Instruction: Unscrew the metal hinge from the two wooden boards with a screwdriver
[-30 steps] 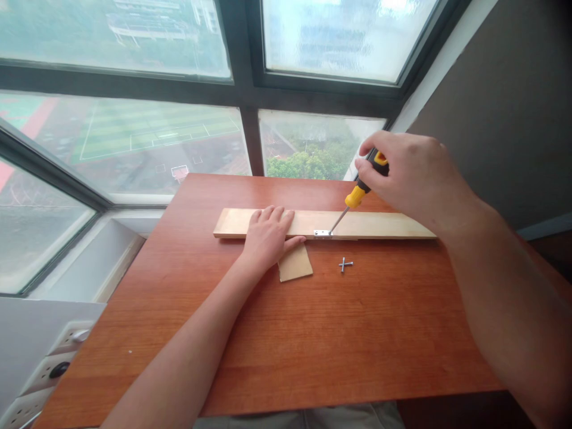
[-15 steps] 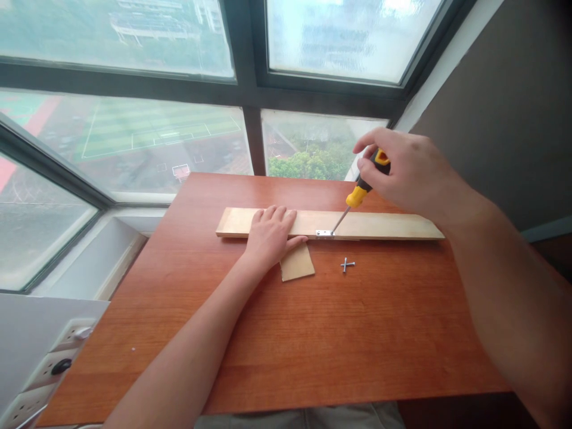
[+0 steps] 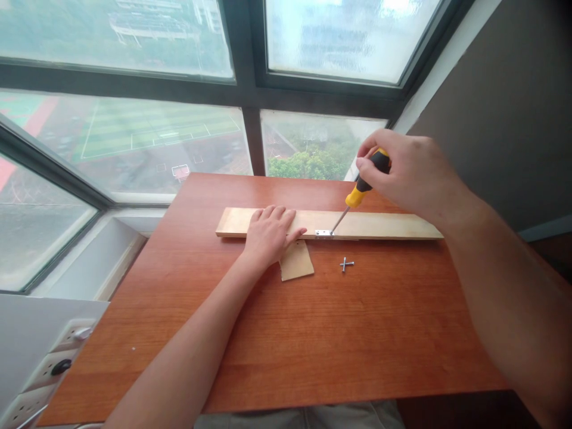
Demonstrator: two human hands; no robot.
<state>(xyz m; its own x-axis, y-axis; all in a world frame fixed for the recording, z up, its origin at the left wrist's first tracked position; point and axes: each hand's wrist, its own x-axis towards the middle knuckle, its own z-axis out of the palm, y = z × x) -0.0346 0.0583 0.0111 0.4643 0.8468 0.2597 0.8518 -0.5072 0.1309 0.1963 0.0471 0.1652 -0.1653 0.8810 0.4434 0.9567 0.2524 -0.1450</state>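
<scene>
A long pale wooden plank (image 3: 384,226) lies across the far part of the reddish table (image 3: 313,333). My left hand (image 3: 269,233) lies flat on the plank's left part, fingers stretched out, pressing it down. My right hand (image 3: 409,173) is closed round the black and yellow handle of a screwdriver (image 3: 357,193). Its tip rests on a small metal hinge (image 3: 323,233) at the plank's near edge. A small piece of thin wood (image 3: 296,260) lies on the table just below my left hand. Two crossed screws (image 3: 346,264) lie loose on the table to the right of it.
Large windows (image 3: 179,137) with dark frames stand behind the table. A grey wall (image 3: 513,101) rises on the right. A white power strip (image 3: 40,381) lies at the lower left beside the table. The table's near edge runs just above my lap.
My right hand's fingers have shifted a little on the screwdriver handle, and my left thumb has drawn in slightly. The plank, the screws and my left hand stay where they were.
</scene>
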